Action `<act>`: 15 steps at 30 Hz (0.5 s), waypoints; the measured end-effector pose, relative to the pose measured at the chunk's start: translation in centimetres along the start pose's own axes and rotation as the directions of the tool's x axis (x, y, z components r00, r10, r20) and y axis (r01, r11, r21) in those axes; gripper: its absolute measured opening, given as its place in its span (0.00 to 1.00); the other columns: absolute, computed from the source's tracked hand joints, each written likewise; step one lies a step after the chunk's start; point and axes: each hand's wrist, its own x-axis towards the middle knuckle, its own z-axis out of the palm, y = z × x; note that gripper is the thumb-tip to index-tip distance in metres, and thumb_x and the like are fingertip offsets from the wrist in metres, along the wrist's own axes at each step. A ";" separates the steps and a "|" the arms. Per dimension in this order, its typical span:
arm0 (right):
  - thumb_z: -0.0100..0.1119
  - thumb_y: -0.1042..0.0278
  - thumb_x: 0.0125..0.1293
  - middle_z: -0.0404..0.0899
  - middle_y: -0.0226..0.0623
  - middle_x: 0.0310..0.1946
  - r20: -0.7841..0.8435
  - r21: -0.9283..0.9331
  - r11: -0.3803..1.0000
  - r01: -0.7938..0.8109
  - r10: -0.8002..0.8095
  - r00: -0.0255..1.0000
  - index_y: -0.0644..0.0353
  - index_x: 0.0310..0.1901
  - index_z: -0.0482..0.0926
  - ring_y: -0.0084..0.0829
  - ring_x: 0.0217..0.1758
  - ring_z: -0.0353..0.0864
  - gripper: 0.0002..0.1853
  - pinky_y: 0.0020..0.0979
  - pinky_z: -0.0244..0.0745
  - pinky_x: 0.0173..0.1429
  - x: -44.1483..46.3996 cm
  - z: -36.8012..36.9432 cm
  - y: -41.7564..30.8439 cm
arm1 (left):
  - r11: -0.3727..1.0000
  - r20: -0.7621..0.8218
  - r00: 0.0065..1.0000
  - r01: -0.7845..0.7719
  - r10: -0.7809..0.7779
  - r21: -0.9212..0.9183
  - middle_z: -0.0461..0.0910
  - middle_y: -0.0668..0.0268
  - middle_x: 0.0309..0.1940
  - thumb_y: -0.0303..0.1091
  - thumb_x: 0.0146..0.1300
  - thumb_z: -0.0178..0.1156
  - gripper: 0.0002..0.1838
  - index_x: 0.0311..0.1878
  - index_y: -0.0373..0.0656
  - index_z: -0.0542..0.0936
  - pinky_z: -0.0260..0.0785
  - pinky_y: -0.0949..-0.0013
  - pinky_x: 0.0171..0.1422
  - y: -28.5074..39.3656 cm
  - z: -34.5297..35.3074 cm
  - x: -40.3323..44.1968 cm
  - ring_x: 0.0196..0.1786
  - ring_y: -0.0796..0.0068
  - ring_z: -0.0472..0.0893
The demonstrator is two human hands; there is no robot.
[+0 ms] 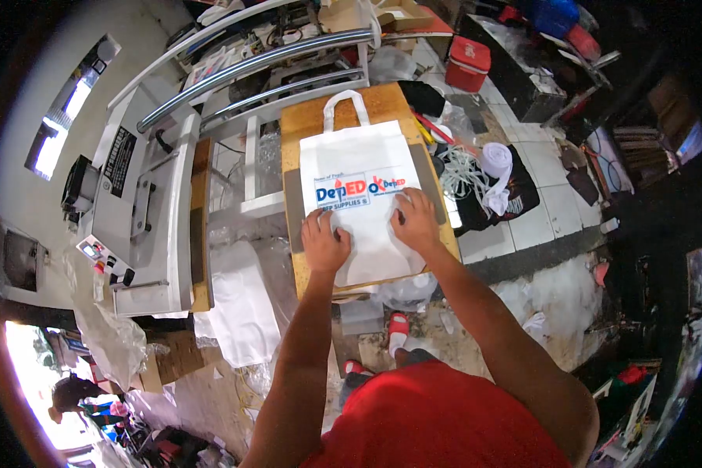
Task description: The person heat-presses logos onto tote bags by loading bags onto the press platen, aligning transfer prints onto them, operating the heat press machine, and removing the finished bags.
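A white tote bag [366, 242] with a printed blue and red design lies flat on a wooden board [296, 117], its handle loop pointing away from me. My left hand [325, 240] rests on the bag's left side just below the print, fingers bent and pressed together. On the right side, below the print, my right hand [416, 221] touches the bag in the same way, its fingers bent. Whether either hand pinches the fabric is too small to tell.
Left of the board stands a white machine [160, 226] with metal rails [249, 66]. At the right are a roll of white material [496, 160], white strips [462, 173] and a red box [468, 64]. White fabric [243, 312] hangs at the lower left.
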 end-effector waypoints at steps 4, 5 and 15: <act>0.62 0.66 0.58 0.73 0.47 0.58 -0.003 0.006 1.000 0.003 -0.003 1.000 0.63 0.52 0.80 0.49 0.65 0.70 0.20 0.50 0.66 0.67 0.0 0.0 0.0 | 1.000 -0.006 1.000 -0.003 0.003 -0.012 0.73 0.49 0.56 0.32 0.53 0.60 0.22 0.54 0.38 0.76 0.62 0.44 0.70 -0.1 0.1 -0.1 0.59 0.43 0.71; 0.62 0.66 0.58 0.74 0.47 0.58 0.008 0.001 1.000 -0.016 0.016 1.000 0.63 0.52 0.80 0.49 0.65 0.70 0.19 0.50 0.66 0.68 0.0 -0.1 0.0 | 1.000 -0.006 1.000 0.000 0.000 -0.009 0.73 0.49 0.56 0.32 0.53 0.60 0.22 0.54 0.38 0.76 0.62 0.44 0.70 -0.2 0.0 -0.1 0.59 0.43 0.71; 0.62 0.66 0.58 0.74 0.46 0.58 -0.020 -0.004 1.000 -0.001 0.001 1.000 0.61 0.51 0.81 0.49 0.64 0.71 0.19 0.50 0.67 0.65 0.0 0.1 0.2 | 1.000 0.013 1.000 0.016 -0.015 -0.009 0.73 0.49 0.56 0.32 0.53 0.60 0.23 0.54 0.39 0.76 0.61 0.42 0.71 -0.1 0.0 -0.1 0.59 0.43 0.72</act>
